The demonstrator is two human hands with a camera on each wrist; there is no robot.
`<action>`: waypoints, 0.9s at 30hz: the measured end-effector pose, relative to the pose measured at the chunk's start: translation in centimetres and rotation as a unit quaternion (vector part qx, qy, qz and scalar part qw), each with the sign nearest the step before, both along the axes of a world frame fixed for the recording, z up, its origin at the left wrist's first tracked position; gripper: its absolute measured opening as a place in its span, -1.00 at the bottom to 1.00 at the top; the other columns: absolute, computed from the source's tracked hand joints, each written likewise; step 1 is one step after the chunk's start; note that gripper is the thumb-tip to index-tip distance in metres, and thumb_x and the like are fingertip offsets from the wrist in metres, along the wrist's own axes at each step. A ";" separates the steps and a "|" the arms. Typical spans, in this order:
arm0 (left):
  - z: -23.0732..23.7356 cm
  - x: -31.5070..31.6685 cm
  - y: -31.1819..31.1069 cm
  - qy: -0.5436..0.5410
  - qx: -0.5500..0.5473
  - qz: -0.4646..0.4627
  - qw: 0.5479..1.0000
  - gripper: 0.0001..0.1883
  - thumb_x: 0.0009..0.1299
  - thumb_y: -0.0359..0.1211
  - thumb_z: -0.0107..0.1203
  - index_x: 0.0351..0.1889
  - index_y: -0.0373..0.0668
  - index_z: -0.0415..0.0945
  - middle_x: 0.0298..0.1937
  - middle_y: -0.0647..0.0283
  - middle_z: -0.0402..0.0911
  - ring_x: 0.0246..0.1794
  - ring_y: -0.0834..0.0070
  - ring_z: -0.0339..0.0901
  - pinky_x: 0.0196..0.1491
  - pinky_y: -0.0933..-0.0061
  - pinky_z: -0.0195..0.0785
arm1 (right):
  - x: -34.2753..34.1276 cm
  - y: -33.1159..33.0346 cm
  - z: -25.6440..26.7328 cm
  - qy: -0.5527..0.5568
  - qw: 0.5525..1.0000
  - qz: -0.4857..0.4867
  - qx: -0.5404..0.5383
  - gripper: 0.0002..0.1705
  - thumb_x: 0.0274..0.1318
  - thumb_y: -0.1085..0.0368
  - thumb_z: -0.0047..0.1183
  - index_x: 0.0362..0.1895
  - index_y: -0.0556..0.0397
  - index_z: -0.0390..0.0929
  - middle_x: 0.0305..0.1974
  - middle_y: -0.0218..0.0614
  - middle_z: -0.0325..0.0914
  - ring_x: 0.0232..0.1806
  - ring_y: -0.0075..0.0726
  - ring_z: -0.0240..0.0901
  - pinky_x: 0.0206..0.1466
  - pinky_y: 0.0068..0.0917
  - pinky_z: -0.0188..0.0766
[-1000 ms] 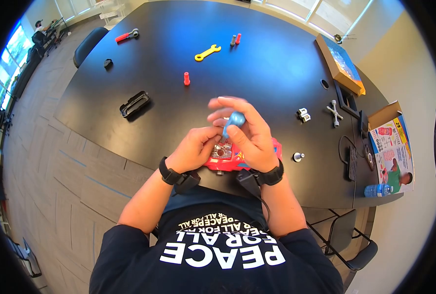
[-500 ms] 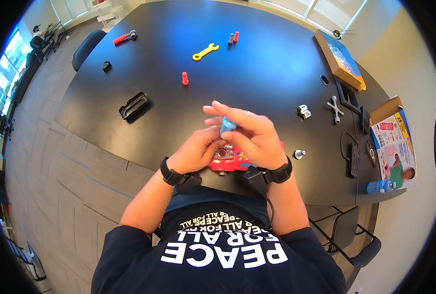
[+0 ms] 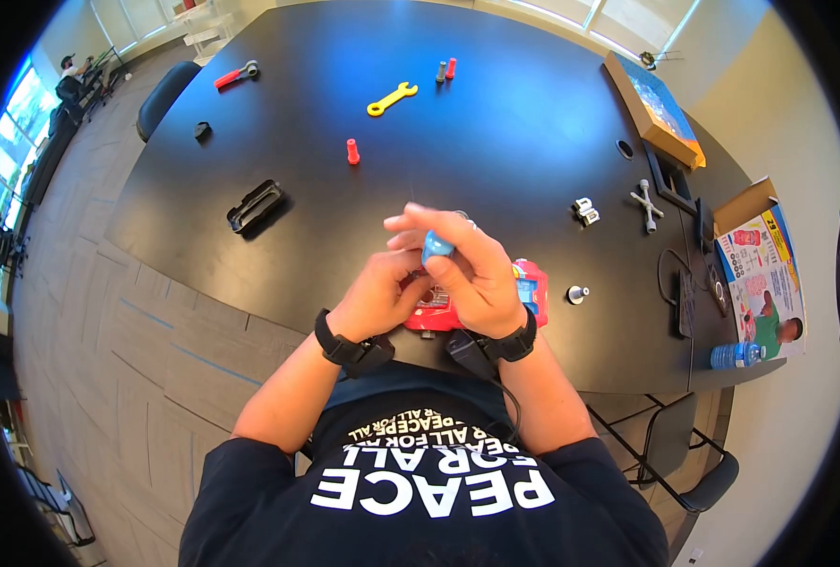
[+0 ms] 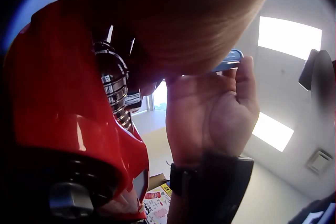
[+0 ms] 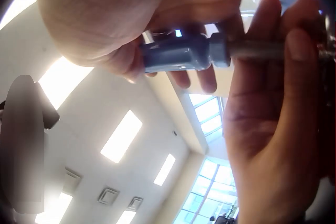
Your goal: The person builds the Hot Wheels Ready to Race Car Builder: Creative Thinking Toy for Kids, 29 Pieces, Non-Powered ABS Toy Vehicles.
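Observation:
A toy screwdriver with a blue handle [image 5: 178,54] and a grey shaft [image 5: 257,49] points down at a red toy car [image 4: 52,92]. My right hand [image 3: 472,279] holds the handle between thumb and fingers, with some fingers stretched past it. Near the shaft's lower end, my left hand [image 3: 371,295] pinches it with thumb and fingertips. Silver engine detailing [image 4: 113,82] shows on the car beside the left fingers. The screwdriver's tip is hidden in the head view by the hands. In the same view, the car lies at the table's near edge, partly under the right hand.
On the black table [image 3: 325,246] lie a yellow wrench [image 3: 392,99], a red bolt-like piece [image 3: 353,152], a black tray [image 3: 256,207] and a red-handled ratchet [image 3: 238,75]. To the right are a grey cross wrench [image 3: 647,206], a silver-white piece [image 3: 578,295] and a water bottle [image 3: 737,355].
The right hand has lowered and turned around the blue handle, its fingers curling closer over it. The left hand stays at the shaft by the car.

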State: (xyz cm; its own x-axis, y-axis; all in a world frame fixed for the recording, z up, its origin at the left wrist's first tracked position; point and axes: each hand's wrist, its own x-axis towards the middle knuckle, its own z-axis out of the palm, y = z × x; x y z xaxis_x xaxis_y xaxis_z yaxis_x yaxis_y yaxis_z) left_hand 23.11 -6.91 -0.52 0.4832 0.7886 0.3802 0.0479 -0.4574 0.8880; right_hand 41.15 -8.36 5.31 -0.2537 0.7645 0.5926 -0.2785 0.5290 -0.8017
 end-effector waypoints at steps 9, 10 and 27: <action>0.8 0.2 -0.2 0.002 0.013 0.010 1.000 -0.74 0.53 -0.66 0.25 0.14 -0.30 0.70 -0.08 0.18 0.81 -0.07 0.45 0.80 -0.01 0.39 0.66 | -0.3 0.4 0.1 -0.049 0.991 -0.123 0.021 -0.57 0.31 0.61 0.33 0.24 0.16 0.79 0.24 -0.09 0.82 -0.01 -0.29 0.85 0.08 -0.40 0.76; 1.0 0.2 -0.2 0.001 0.023 0.012 1.000 -0.71 0.53 -0.66 0.25 0.17 -0.29 0.71 -0.09 0.19 0.81 -0.08 0.46 0.80 0.00 0.39 0.66 | -0.2 0.3 0.1 -0.055 0.993 -0.107 0.001 -0.57 0.34 0.61 0.32 0.26 0.17 0.77 0.24 -0.08 0.81 -0.01 -0.28 0.85 0.09 -0.39 0.76; 8.1 -5.9 9.6 0.237 0.271 0.169 0.918 -0.58 0.39 -0.57 0.40 0.23 -0.16 0.76 0.29 0.07 0.76 0.30 0.00 0.67 0.36 0.09 0.55 | 12.1 -11.5 -4.1 0.073 0.960 -0.262 -0.066 -0.55 0.67 0.23 0.19 0.43 0.20 0.51 0.23 0.16 0.71 -0.09 -0.03 0.84 -0.05 -0.01 0.85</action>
